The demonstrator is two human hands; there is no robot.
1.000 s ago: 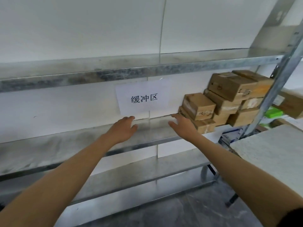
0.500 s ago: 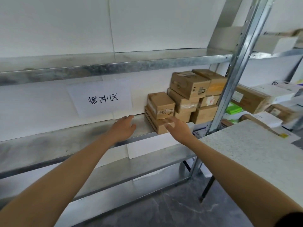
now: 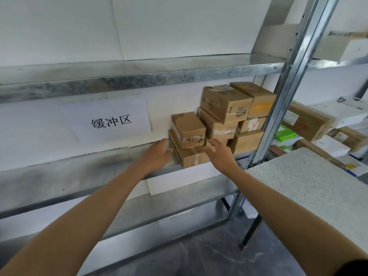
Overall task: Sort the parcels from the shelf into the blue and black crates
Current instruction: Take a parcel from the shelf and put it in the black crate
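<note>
The parcels (image 3: 225, 104) sat stacked at the right end of the shelf (image 3: 79, 176). The nearest two, a small box (image 3: 188, 129) on a flat box (image 3: 191, 158), looked stiff and light, best clasped by opposite side faces. The left hand (image 3: 157, 154) and the right hand (image 3: 220, 154) flanked them, fingers spread and gripping nothing.

White paper sign (image 3: 108, 121) on wall: "缓冲区".

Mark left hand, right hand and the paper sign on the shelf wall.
left hand (image 3: 157, 156), head view, back of the hand.
right hand (image 3: 221, 154), head view, back of the hand.
paper sign (image 3: 111, 123), head view, printed characters.
</note>
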